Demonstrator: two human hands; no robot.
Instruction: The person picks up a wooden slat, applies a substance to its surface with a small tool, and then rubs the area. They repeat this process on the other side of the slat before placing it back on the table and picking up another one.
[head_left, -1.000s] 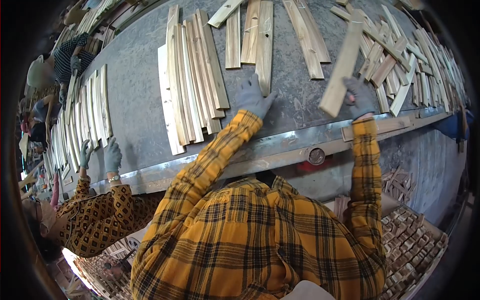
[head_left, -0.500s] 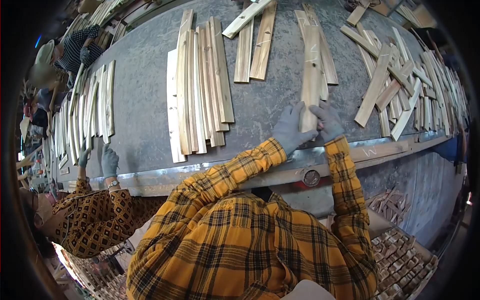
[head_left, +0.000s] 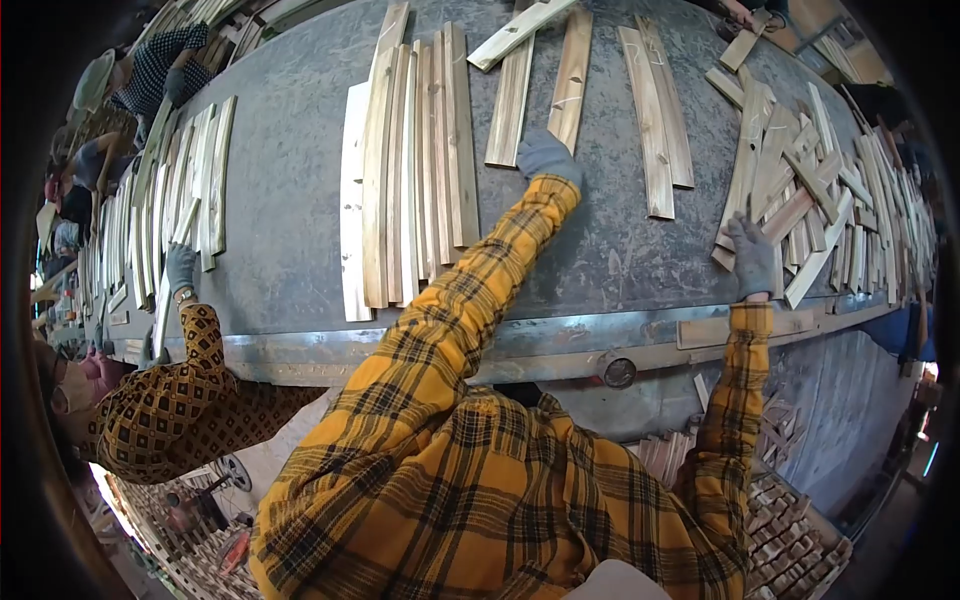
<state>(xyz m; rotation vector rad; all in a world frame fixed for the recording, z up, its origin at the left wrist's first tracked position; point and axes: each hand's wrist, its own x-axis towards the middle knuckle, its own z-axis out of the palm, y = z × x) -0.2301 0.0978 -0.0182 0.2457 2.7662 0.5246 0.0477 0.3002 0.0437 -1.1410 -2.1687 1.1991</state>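
Observation:
My left hand [head_left: 549, 158], in a grey glove, reaches far across the table with its fingers closed over the near end of a wooden slat [head_left: 571, 80]. Beside that slat lies another slat [head_left: 509, 110], with a pale one [head_left: 520, 33] slanting across its far end. My right hand [head_left: 752, 257], also gloved, is at the near left edge of a jumbled slat pile [head_left: 790, 190]. Its fingers are curled, and a thin dark thing [head_left: 748, 205] sticks up from them; I cannot tell what it is. Two slats [head_left: 657, 120] lie between my hands.
A row of slats [head_left: 410, 170] lies left of my reaching arm. The metal table edge [head_left: 560, 330] runs before my body, with a short board [head_left: 745, 328] along it. At left, a co-worker's gloved hand [head_left: 181, 268] is at more slats. Stacked wood [head_left: 790, 540] stands below right.
The slat both hands held in front of me is out of them. My left hand has moved forward and left to another slat; my right has moved right to the pile.

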